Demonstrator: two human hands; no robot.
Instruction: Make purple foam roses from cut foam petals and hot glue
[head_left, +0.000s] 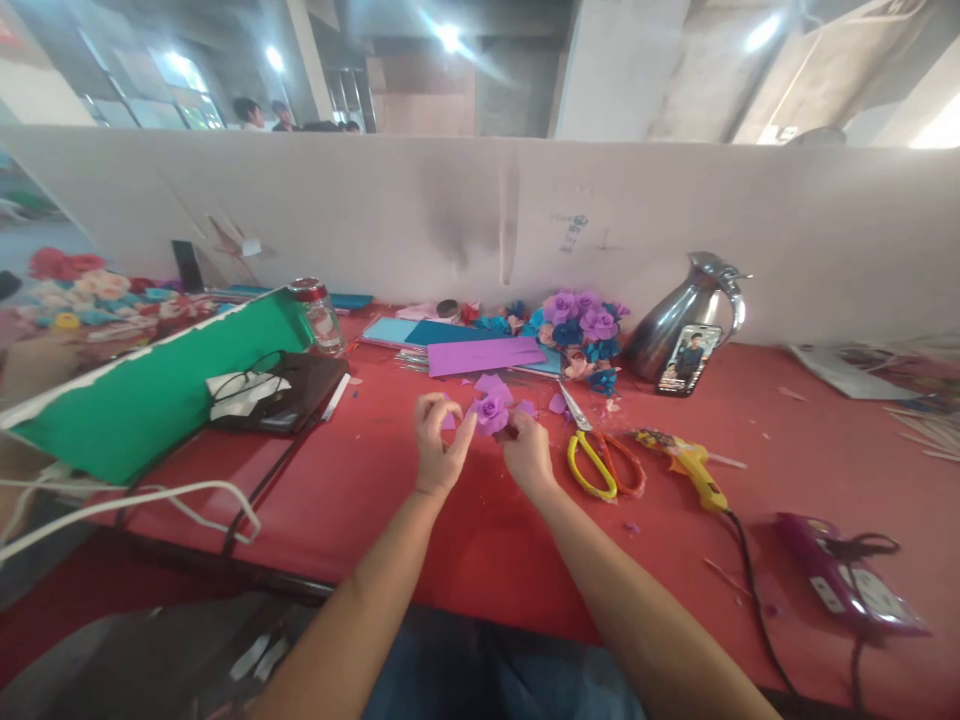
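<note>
Purple paper flower (pixel 491 411) is up just above the red counter (pixel 360 510), right hand (pixel 527 446) seemingly pinching its edge, left hand (pixel 441 440) half open right beside it, so I'd guess petal-shaping's the current step and the next tweak needs a light touch.

Back of purple flower (pixel 491 411) hidden, partition (pixel 337 210) handwriting (pixel 571 234) blurred

The purple flower (pixel 491 410) left of the scissors (pixel 585 428) looked like plain matt paper. Scissors had shiny metal blades and smooth plastic handles. The jug (pixel 667 315) behind them was super glossy metal, the glue gun (pixel 697 468) to their right plasticky, the counter (pixel 337 510) under them smooth, slightly shiny.
</note>
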